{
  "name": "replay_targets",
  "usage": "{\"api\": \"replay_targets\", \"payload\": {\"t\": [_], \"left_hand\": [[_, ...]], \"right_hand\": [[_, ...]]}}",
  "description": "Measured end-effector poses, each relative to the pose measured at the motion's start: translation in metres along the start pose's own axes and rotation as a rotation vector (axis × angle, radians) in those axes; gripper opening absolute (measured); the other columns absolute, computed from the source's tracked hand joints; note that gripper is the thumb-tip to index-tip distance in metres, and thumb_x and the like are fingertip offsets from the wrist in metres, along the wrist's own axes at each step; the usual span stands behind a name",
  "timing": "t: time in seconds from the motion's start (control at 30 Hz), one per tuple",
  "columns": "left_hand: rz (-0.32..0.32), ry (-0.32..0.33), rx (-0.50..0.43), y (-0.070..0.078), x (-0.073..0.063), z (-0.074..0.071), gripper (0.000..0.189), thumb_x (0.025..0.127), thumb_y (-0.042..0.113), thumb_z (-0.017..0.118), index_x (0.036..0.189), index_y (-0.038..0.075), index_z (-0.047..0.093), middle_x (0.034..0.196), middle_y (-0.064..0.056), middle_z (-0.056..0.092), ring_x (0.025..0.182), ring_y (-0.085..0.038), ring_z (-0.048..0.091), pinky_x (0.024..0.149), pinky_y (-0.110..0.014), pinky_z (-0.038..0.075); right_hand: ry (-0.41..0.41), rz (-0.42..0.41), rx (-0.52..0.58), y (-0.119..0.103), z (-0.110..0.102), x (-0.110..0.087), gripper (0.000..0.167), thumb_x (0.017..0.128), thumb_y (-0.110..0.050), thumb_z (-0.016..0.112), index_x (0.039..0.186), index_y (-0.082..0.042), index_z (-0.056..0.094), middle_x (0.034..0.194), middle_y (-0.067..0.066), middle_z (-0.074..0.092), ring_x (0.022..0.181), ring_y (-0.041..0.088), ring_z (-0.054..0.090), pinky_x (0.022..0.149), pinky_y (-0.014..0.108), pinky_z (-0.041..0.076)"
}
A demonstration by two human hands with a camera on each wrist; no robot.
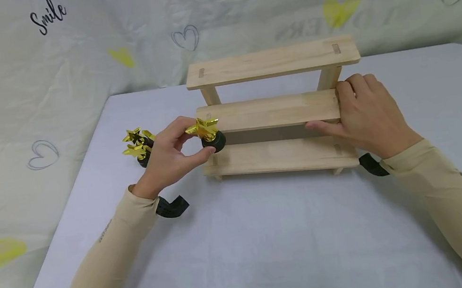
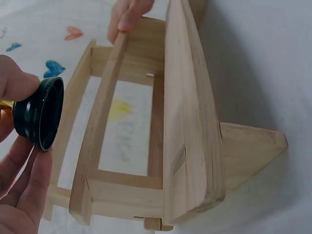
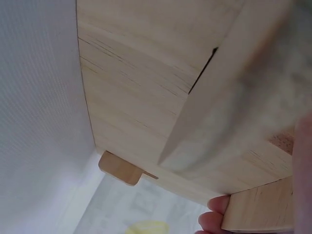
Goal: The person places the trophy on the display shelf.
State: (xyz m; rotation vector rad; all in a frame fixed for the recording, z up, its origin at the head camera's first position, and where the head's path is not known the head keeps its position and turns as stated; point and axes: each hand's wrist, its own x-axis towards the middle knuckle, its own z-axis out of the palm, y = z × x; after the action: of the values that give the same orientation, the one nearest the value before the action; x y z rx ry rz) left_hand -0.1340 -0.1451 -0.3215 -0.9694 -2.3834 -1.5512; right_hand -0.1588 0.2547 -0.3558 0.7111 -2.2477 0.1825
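Observation:
A small gold star trophy [image 1: 209,136] with a round black base is pinched between the thumb and fingers of my left hand [image 1: 172,151]. It is held in front of the left end of a three-tier wooden shelf [image 1: 274,111]. In the left wrist view the hollow underside of the trophy base [image 2: 50,114] faces the shelf. My right hand [image 1: 370,111] grips the right end of the middle tier, thumb in front and fingers over the top. Its fingertips [image 3: 214,214] show around a board's edge in the right wrist view.
More gold star trophies [image 1: 137,150] stand on the white table [image 1: 268,244], left of my left hand and partly behind it. A pale cloth [image 1: 233,15] printed with hearts and writing hangs behind the table. Black curved pieces [image 1: 171,207] show at both wrists.

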Motion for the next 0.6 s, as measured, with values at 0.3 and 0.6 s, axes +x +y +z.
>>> {"api": "replay_targets", "payload": {"t": [0.3,0.6], "left_hand": [[0.024,-0.039,-0.032,0.001,0.007,0.021,0.042,0.079,-0.008,0.083,0.117,-0.004,0.065,0.112,-0.013,0.065,0.105,-0.010,0.061,0.101,-0.022,0.059],[0.077,-0.076,-0.073,0.000,0.020,0.048,0.041,0.080,-0.003,0.085,0.116,0.000,0.066,0.112,-0.010,0.066,0.105,-0.012,0.063,0.096,-0.031,0.062]], "right_hand": [[-0.013,0.025,-0.009,0.000,-0.001,0.000,0.109,0.091,-0.089,0.027,0.082,0.016,0.052,0.078,0.032,0.052,0.068,0.047,0.047,0.056,0.053,0.041],[-0.014,0.020,-0.011,-0.001,0.000,-0.001,0.107,0.092,-0.089,0.028,0.082,0.015,0.051,0.075,0.028,0.047,0.061,0.043,0.040,0.054,0.050,0.037]]}}
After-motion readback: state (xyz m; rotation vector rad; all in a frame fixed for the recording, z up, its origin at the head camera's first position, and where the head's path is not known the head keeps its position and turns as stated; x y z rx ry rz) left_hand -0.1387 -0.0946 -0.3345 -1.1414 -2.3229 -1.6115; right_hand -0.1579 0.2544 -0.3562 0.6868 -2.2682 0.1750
